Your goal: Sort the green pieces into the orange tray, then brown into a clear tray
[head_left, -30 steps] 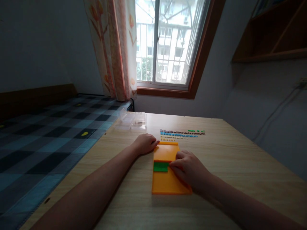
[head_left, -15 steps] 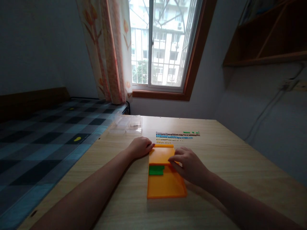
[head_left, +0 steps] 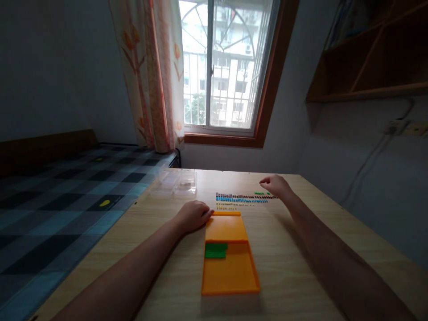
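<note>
An orange tray box [head_left: 230, 278] lies lengthwise on the table, with a raised part across its far half. Several thin green strips [head_left: 216, 251] lie side by side in the near part, at its far left corner. At the box's far left corner rests my left hand [head_left: 194, 215], fingers curled and closed against the edge. My right hand [head_left: 277, 185] is over the far right end of rows of small coloured pieces, beside a few green pieces [head_left: 259, 193]. Its fingers are drawn together; whether anything is between them is too small to make out.
Rows of small brown, blue [head_left: 234, 200] and yellow pieces [head_left: 225, 208] lie beyond the orange box. Clear plastic cases [head_left: 179, 182] stand at the table's far left. A bed with a checked cover [head_left: 83, 205] adjoins the left side; a window [head_left: 227, 76] is ahead.
My right hand has left the orange box's right edge and moved away and to the right, over the green pieces. My left hand stays at the box corner. The view has tilted slightly up.
</note>
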Available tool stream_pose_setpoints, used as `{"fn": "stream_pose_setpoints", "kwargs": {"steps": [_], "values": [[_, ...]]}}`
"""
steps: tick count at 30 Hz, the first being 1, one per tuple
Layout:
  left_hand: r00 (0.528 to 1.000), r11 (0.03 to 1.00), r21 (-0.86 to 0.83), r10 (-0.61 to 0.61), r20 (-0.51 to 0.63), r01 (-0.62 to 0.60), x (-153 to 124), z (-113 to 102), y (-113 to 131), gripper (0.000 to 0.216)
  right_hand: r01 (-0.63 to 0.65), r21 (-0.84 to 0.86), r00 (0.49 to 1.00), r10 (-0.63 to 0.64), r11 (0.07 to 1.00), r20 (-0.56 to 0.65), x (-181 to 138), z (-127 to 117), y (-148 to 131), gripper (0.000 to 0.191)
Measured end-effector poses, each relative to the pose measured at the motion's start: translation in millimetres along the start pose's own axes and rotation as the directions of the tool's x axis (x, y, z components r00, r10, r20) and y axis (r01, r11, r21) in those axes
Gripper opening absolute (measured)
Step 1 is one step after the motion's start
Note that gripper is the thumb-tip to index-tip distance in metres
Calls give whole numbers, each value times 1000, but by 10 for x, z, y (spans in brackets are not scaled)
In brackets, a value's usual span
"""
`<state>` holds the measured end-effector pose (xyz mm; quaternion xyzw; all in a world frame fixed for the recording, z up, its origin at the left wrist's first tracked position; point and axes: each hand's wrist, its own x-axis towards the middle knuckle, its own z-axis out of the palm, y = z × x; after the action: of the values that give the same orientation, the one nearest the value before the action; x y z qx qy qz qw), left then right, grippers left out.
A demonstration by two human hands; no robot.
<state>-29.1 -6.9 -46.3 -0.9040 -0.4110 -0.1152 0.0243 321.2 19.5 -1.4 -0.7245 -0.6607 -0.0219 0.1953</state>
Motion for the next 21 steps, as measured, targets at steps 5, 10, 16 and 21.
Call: {"fn": "stream_pose_setpoints", "kwargs": {"steps": [5, 10, 16, 21], "values": [[1000, 1000, -28, -11, 6, 11, 0, 5, -3, 45, -29, -41, 999, 31, 999, 42, 29, 384, 85, 23], [1000, 999, -32, -11, 17, 11, 6, 12, -6, 44, -38, -72, 998, 41, 997, 38, 59, 502, 113, 26], [1000, 1000, -23, -8, 8, 8, 5, 16, -4, 46, -49, -86, 997, 55, 995, 61, 61, 580, 91, 26], [1000, 1000, -22, -20, 19, 20, 1, 1, 9, 46, -46, -84, 994, 54, 995, 92, 54, 603, 82, 24]]}}
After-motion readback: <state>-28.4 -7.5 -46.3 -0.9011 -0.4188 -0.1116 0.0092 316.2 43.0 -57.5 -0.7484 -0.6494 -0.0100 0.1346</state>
